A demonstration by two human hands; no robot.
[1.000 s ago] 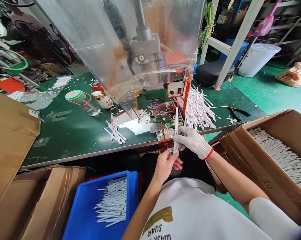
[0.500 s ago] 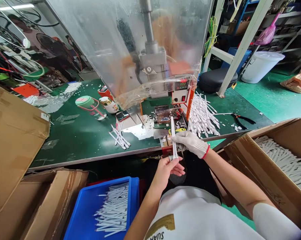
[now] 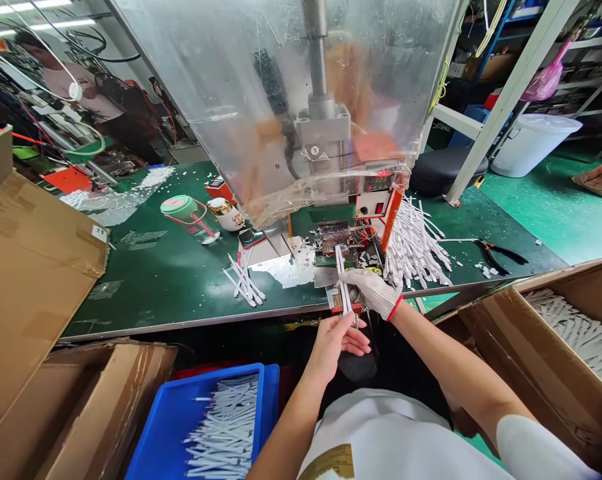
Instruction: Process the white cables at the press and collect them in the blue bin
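In the head view, my bare left hand (image 3: 335, 341) pinches the near end of a couple of slim white strips (image 3: 345, 297). My right hand (image 3: 378, 292), in a white glove with a red cuff, grips the same strips farther up. Their far tips reach the front edge of a small metal block (image 3: 335, 235) under a press; whether they touch it I cannot tell. The press ram (image 3: 321, 123) stands above, behind a cloudy clear shield (image 3: 261, 87). A yellow-and-black object (image 3: 375, 271) lies partly hidden behind my gloved hand.
A heap of white strips (image 3: 413, 247) and pliers (image 3: 501, 253) lie to the right; a smaller bunch (image 3: 245, 280) lies left. A bottle (image 3: 191, 220) and mug (image 3: 227, 215) stand behind. A blue bin (image 3: 153, 427) and cardboard boxes (image 3: 545, 353) flank me. One person stands far left.
The strips and my gloved hand have shifted so the far tips now sit at the metal block's front edge. Both hands keep their hold. The camera view has turned slightly left.
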